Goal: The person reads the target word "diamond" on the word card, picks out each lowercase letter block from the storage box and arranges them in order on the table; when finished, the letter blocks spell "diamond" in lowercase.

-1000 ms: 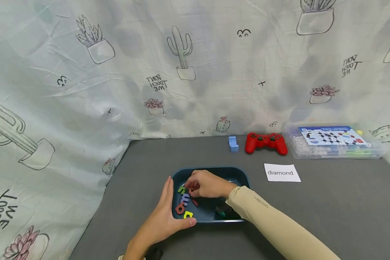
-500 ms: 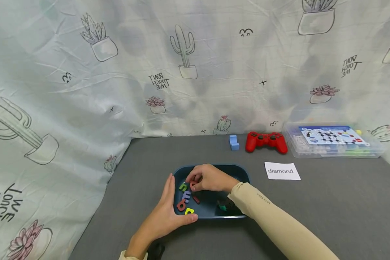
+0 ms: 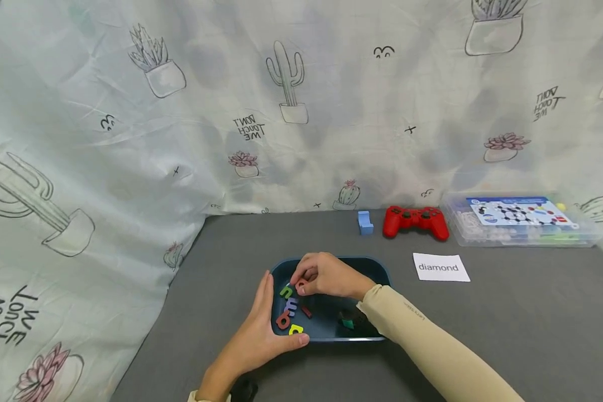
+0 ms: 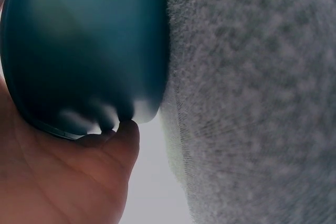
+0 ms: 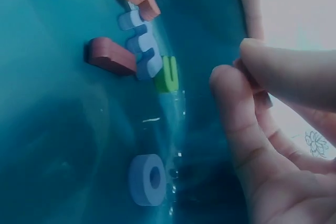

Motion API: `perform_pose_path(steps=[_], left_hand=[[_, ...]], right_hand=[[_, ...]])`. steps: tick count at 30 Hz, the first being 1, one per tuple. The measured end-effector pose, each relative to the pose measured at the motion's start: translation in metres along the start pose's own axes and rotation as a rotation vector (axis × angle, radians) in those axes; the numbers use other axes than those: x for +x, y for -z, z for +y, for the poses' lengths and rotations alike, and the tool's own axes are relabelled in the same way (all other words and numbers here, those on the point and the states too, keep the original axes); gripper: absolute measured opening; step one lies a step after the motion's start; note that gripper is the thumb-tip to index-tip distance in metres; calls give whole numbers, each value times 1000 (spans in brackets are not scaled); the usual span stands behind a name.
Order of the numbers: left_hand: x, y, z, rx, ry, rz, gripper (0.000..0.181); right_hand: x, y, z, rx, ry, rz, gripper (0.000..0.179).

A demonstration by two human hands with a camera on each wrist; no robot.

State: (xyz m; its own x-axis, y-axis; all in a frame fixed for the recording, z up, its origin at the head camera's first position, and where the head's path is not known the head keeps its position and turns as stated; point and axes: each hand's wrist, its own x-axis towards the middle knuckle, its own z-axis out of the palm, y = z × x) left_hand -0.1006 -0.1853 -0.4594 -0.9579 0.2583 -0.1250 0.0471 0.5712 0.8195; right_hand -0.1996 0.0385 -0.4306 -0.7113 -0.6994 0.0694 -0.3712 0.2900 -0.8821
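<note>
A dark blue tray [image 3: 331, 338] stands on the grey table, its left end held by my left hand [image 3: 261, 329]. The fingers lie along its outer left wall and the thumb on the front rim; the left wrist view shows the fingertips touching the wall. My right hand [image 3: 326, 276], above the tray, pinches a small red letter [image 3: 300, 286] between thumb and fingertips. Loose inside are a green n [image 3: 286, 291], a purple m [image 3: 290, 306], a red looped letter [image 3: 283, 320], a yellow letter [image 3: 295, 329], a dark red bar-shaped letter [image 5: 111, 56] and a blue-grey o [image 5: 148, 180].
A dark green piece [image 3: 348, 324] shows near the right wrist, partly hidden. Behind the tray are a light blue block [image 3: 365, 223], a red game controller [image 3: 416, 222] and a clear plastic case [image 3: 522, 234]. A white card [image 3: 441, 268] reading "diamond" lies to the right.
My right hand has risen slightly toward the tray's far side, the red letter in its fingertips. My left hand keeps its place on the tray. The head view has shifted a little.
</note>
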Motion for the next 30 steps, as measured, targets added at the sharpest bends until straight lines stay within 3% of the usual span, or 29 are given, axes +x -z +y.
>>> perform_pose_path(steps=[11,17,30], left_hand=[[10,0,8,6,-65,-20,138],[12,0,12,11,-76,-18,139],[0,0,1,-1,-30,2,139]], right_hand=[[-6,18,-6,83,8,52,23],[-12,23,-13,58,-8,68,24],[-25,33,-33,75,74,97,23]])
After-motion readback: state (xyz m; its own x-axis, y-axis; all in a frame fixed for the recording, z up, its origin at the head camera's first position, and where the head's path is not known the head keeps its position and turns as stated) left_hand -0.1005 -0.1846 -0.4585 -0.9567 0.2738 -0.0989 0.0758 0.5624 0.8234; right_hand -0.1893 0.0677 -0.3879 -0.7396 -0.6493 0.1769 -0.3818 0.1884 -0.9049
